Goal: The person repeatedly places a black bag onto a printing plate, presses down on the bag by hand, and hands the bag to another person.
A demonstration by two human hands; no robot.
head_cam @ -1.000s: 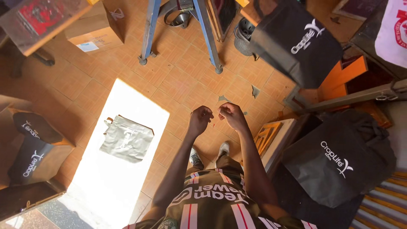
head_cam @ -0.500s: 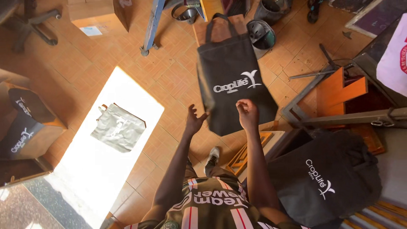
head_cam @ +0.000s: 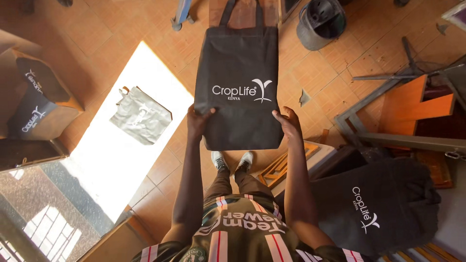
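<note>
We hold a black tote bag (head_cam: 238,82) flat out in front of us above the tiled floor (head_cam: 121,43), its handles pointing away and white print facing up. Our left hand (head_cam: 198,121) pinches the bag's near left edge, thumb on top, and our right hand (head_cam: 289,123) grips the near right edge the same way. Below the bag our shoes (head_cam: 233,161) show. A grey bag (head_cam: 141,115) lies in the sunlit patch to the left, and another black bag (head_cam: 378,208) rests at the lower right, beside a dark bucket (head_cam: 320,22) farther off
</note>
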